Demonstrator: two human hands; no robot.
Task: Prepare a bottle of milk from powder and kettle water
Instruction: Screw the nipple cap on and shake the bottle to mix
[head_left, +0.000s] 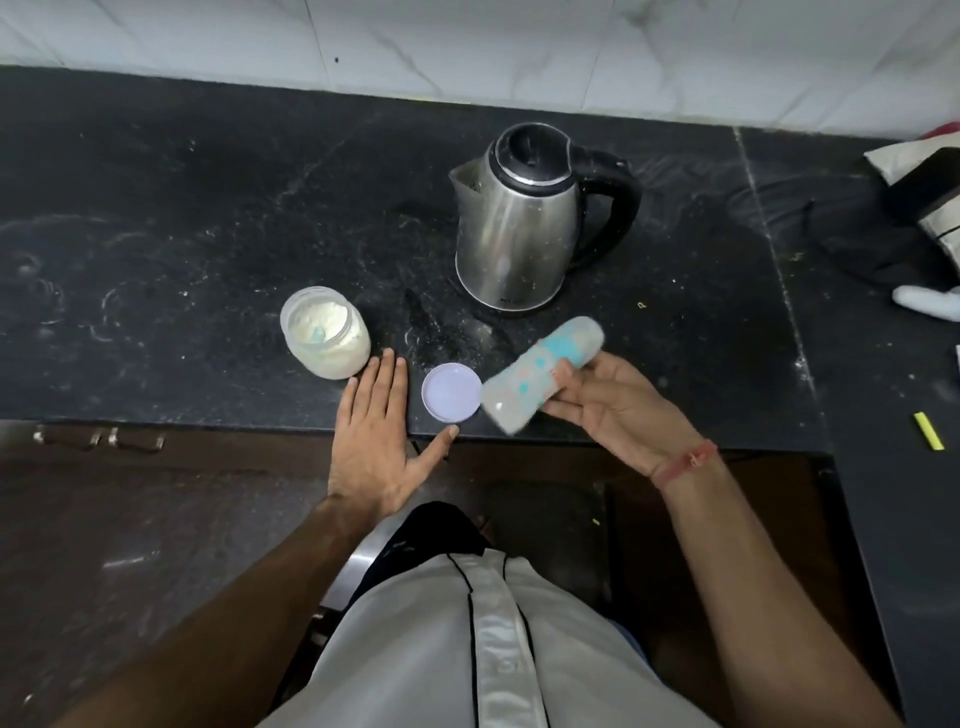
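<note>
My right hand (618, 400) was clamped around the bottle (543, 376), holding it tilted almost on its side above the counter's (208, 208) front edge, one end just over the lid (451, 391). That picture of the bottle was blurred, so I could not tell whether its top was on or off. My left hand (371, 431) lay flat with fingers straight at the front edge, holding nothing, its fingertips just beside the open powder jar (326, 332) and its thumb near the lid. The kettle (524, 218) stood behind them, toward the back of the counter, lid shut, spout pointing left. I judged the risks as these: the jar sat open beside my left hand, so a careless sweep could tip it and spill powder; and the kettle water, if hot, could scald me when poured into so narrow a bottle.
</note>
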